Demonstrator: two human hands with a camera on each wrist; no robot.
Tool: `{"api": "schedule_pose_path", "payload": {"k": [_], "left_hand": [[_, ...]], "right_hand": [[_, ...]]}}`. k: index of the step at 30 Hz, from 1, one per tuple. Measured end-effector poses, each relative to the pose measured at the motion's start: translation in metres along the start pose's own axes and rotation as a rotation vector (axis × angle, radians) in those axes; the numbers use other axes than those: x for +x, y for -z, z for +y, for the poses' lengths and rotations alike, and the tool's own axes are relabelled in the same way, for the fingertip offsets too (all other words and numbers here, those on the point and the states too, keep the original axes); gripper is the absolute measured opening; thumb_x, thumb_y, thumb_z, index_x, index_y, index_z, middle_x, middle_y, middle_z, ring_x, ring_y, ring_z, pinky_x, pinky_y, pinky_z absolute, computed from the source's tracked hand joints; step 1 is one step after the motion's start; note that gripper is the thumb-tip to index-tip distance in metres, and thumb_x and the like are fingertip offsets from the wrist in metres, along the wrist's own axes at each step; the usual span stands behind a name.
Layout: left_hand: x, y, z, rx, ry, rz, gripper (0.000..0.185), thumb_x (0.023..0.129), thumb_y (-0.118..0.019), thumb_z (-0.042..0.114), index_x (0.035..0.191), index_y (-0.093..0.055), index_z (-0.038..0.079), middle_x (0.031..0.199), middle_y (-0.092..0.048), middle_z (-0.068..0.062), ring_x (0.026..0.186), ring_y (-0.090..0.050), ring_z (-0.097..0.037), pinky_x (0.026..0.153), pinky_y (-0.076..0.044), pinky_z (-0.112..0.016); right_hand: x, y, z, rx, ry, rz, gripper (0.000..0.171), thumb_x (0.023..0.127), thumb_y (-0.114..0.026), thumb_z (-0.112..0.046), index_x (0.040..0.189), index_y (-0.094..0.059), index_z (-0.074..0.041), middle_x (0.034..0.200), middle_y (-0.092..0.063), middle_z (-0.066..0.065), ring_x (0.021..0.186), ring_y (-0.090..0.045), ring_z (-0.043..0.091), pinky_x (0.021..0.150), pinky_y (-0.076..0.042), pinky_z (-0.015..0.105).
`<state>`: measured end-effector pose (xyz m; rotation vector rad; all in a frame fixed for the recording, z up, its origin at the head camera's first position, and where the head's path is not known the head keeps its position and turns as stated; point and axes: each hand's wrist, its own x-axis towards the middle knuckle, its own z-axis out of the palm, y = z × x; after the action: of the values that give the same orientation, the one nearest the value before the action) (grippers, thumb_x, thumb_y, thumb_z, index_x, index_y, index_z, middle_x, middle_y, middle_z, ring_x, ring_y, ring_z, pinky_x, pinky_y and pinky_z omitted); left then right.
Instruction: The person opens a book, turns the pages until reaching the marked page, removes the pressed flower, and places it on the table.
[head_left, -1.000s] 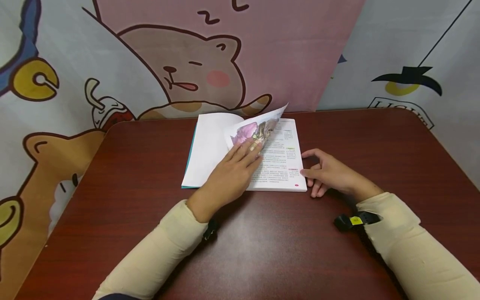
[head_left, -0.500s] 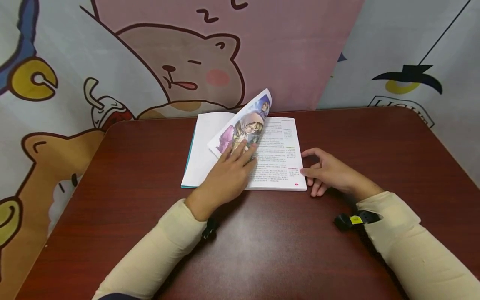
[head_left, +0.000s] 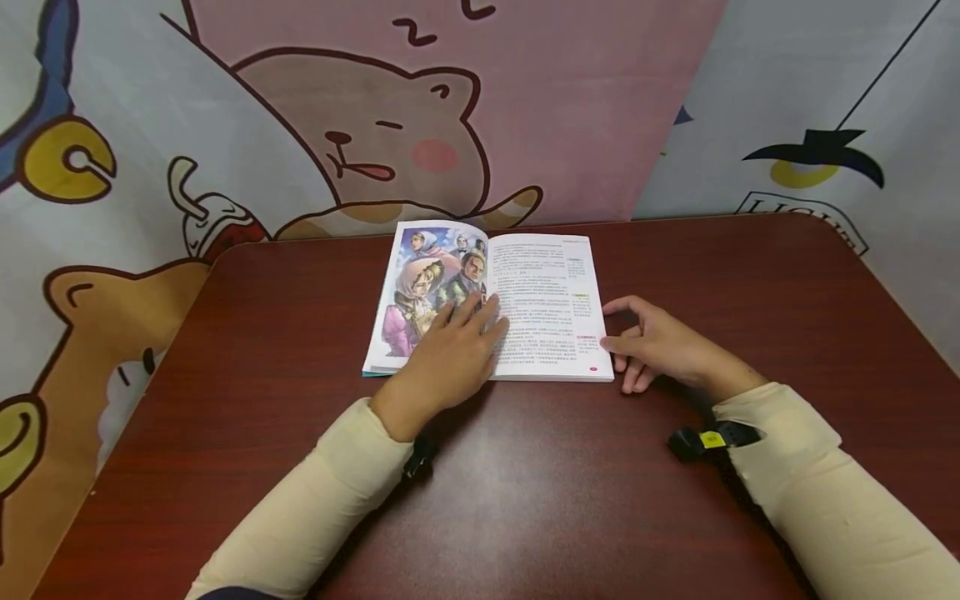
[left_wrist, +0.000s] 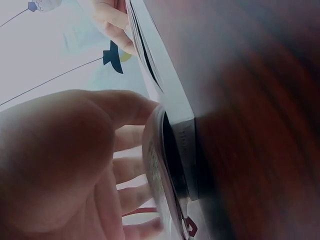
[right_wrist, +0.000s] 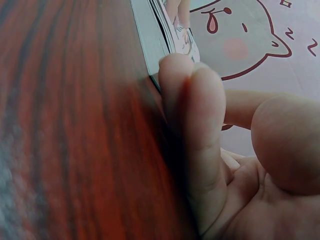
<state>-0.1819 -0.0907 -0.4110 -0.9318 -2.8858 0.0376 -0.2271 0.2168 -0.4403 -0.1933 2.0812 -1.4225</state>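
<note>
Open paperback book (head_left: 487, 300), illustrated left page, centre frame on dark red wooden bench (head_left: 525, 483). Left hand (head_left: 450, 354) spread flat, pressing the page. Right hand (head_left: 660, 346) loosely curled, apparently touching the book's right edge.

Long cream sleeves (head_left: 315, 508) covering both forearms to the wrists. Black wrist strap (head_left: 420, 457) on left; black strap with yellow marking (head_left: 708, 440) on right. Bare hands.
</note>
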Motion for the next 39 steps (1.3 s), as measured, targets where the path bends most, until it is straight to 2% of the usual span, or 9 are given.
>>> {"api": "schedule_pose_path", "payload": {"k": [6, 12, 19, 24, 31, 39], "left_hand": [[0.0006, 0.0018, 0.0006, -0.055, 0.002, -0.066, 0.046, 0.101, -0.057, 0.024, 0.146, -0.051, 0.013, 0.149, -0.05, -0.011, 0.145, -0.038, -0.037, 0.113, -0.036, -0.058], [0.0012, 0.0018, 0.0008, -0.094, 0.014, -0.102, 0.048, 0.102, -0.055, 0.027, 0.148, -0.048, 0.013, 0.151, -0.049, -0.012, 0.146, -0.037, -0.037, 0.112, -0.037, -0.059], [0.0026, 0.0017, 0.0013, -0.111, 0.022, -0.151, 0.057, 0.102, -0.053, 0.043, 0.152, -0.044, 0.018, 0.154, -0.045, -0.012, 0.148, -0.032, -0.039, 0.114, -0.035, -0.059], [0.0029, 0.0003, 0.0008, -0.125, 0.019, -0.147, 0.062, 0.098, -0.055, 0.053, 0.151, -0.045, 0.022, 0.156, -0.044, -0.009, 0.148, -0.033, -0.04, 0.115, -0.033, -0.06], [0.0034, 0.0001, 0.0008, -0.114, 0.001, -0.134, 0.062, 0.096, -0.061, 0.051, 0.15, -0.047, 0.023, 0.155, -0.045, -0.009, 0.146, -0.035, -0.041, 0.113, -0.034, -0.062], [0.0035, -0.0001, 0.0004, -0.108, -0.002, -0.133, 0.06, 0.097, -0.06, 0.048, 0.15, -0.047, 0.025, 0.156, -0.045, -0.009, 0.146, -0.035, -0.042, 0.113, -0.034, -0.062]], "right_hand": [[-0.0014, -0.0001, -0.001, 0.006, -0.001, -0.004, 0.064, 0.1, -0.061, -0.017, 0.148, -0.02, -0.008, 0.073, -0.06, 0.01, 0.052, -0.069, 0.024, 0.05, -0.058, 0.039], [-0.0025, -0.0002, -0.0015, 0.008, 0.001, -0.005, 0.066, 0.1, -0.061, -0.018, 0.15, -0.019, -0.008, 0.073, -0.059, 0.01, 0.052, -0.068, 0.023, 0.049, -0.057, 0.038], [-0.0031, -0.0003, -0.0021, -0.007, 0.005, -0.001, 0.065, 0.1, -0.061, -0.018, 0.149, -0.02, -0.007, 0.073, -0.059, 0.011, 0.052, -0.068, 0.024, 0.05, -0.058, 0.038], [-0.0021, -0.0009, -0.0016, -0.008, 0.002, 0.0, 0.064, 0.1, -0.061, -0.018, 0.149, -0.02, -0.008, 0.073, -0.06, 0.011, 0.052, -0.069, 0.024, 0.05, -0.058, 0.039], [-0.0029, 0.0001, -0.0029, -0.004, -0.006, -0.003, 0.065, 0.1, -0.06, -0.018, 0.149, -0.02, -0.008, 0.073, -0.06, 0.011, 0.052, -0.069, 0.024, 0.05, -0.058, 0.039], [-0.0022, 0.0006, -0.0046, -0.007, -0.013, -0.003, 0.06, 0.103, -0.055, -0.019, 0.149, -0.02, -0.008, 0.072, -0.06, 0.011, 0.053, -0.068, 0.025, 0.051, -0.058, 0.04]]}}
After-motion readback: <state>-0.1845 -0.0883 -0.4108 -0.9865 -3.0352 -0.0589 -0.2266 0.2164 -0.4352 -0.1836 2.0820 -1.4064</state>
